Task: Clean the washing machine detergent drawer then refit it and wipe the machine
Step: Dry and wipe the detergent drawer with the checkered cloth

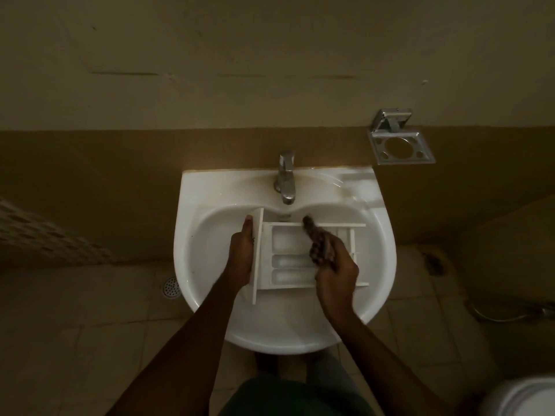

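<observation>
Drawer (288,244): white, lying in the basin of the sink (192,205) just below the tap (285,178); its front panel points left and stands on edge, and the compartments face up, one large and two narrow ones nearer the person.
Left grip (241,256): grasping the drawer by its front panel from the left side, one finger stretched along the panel's edge.
Right grip (336,268): clenched round the handle of a dark brush (312,229), above the drawer's right half.
Brush: blurred; its head is at the drawer's far rail, and I cannot tell if it touches.
Tap: chrome, no stream of water visible.
Wall: a metal holder (401,145) with round holes, up and to the right of the sink.
Floor: pale tiles, with a round drain (171,287) left of the sink.
</observation>
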